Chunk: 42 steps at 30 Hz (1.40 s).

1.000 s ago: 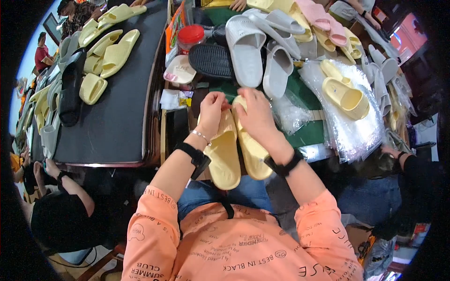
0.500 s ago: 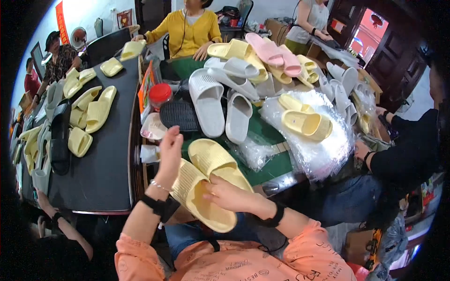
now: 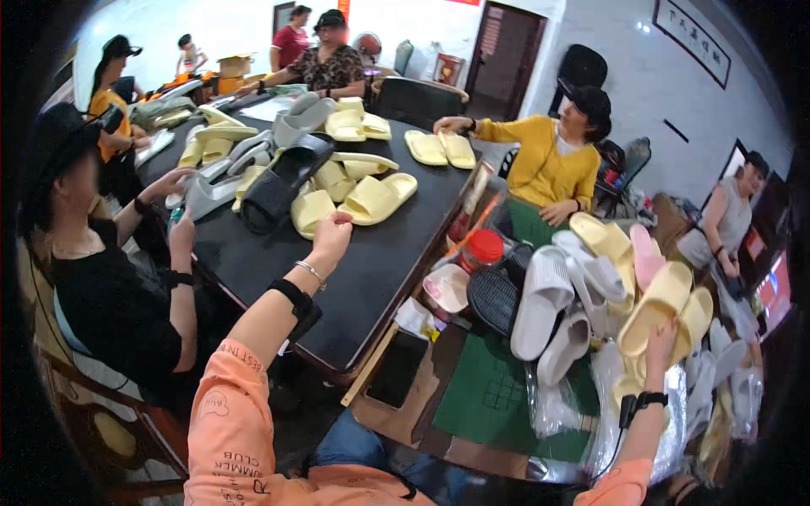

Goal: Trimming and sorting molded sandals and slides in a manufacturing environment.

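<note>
At the right, my right hand [image 3: 660,344] grips a pair of yellow slippers [image 3: 656,305] over the heaped slippers. My left arm stretches across the black table. At its end my left hand [image 3: 331,238] is closed, with fingers curled, beside a yellow slipper [image 3: 310,209]; whether anything is between the fingertips is hidden. Another yellow slipper [image 3: 380,199] lies just beyond that hand, and a black slipper [image 3: 283,181] to its left. Grey slippers [image 3: 540,299] lie on the green table.
A black phone [image 3: 396,369], a red-lidded jar [image 3: 483,249] and clear plastic bags [image 3: 553,409] lie on the nearer table. A person in black [image 3: 118,278] handles grey slippers at the left. Someone in yellow [image 3: 553,173] touches yellow slippers across the table.
My view has swung left. The yellow pair has gone from before my body to the right, in my right hand. My left hand has reached out over the black table.
</note>
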Available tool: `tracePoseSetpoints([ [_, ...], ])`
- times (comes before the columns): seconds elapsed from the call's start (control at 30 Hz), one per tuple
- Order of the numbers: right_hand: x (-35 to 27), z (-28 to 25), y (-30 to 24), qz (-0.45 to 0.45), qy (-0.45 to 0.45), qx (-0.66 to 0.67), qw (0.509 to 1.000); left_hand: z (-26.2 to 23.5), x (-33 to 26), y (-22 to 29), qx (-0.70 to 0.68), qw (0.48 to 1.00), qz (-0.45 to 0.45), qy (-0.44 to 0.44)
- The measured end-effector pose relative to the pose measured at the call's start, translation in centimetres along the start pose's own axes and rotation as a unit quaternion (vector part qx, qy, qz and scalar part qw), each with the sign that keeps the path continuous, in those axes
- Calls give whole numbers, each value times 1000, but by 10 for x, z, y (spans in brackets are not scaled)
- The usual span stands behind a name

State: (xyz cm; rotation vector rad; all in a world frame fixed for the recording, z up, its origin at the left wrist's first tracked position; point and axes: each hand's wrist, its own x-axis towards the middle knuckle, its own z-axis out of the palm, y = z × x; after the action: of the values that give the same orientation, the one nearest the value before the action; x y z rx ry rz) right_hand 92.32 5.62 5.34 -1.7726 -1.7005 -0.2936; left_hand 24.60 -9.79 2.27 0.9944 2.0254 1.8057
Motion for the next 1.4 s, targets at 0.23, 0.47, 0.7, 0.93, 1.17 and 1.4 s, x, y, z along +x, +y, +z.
tracePoseSetpoints([
  [0.23,-26,66,65,10,-189,5,982,-58,35,-6,378,910,45,161],
  [0.47,-38,40,47,30,-141,20,989,-83,67,6,395,881,-42,256],
  [0.7,-105,-13,-22,-28,-113,137,984,-92,122,-41,-16,827,-347,442],
  [0.93,-148,-52,-96,-32,-191,211,958,-144,129,-107,-222,882,-255,327],
  [1.17,-167,-82,-145,-68,-222,224,947,-127,97,-47,-329,874,-282,219],
  [1.4,-190,-96,-150,-108,-283,228,925,-138,80,-58,-313,888,-224,251],
])
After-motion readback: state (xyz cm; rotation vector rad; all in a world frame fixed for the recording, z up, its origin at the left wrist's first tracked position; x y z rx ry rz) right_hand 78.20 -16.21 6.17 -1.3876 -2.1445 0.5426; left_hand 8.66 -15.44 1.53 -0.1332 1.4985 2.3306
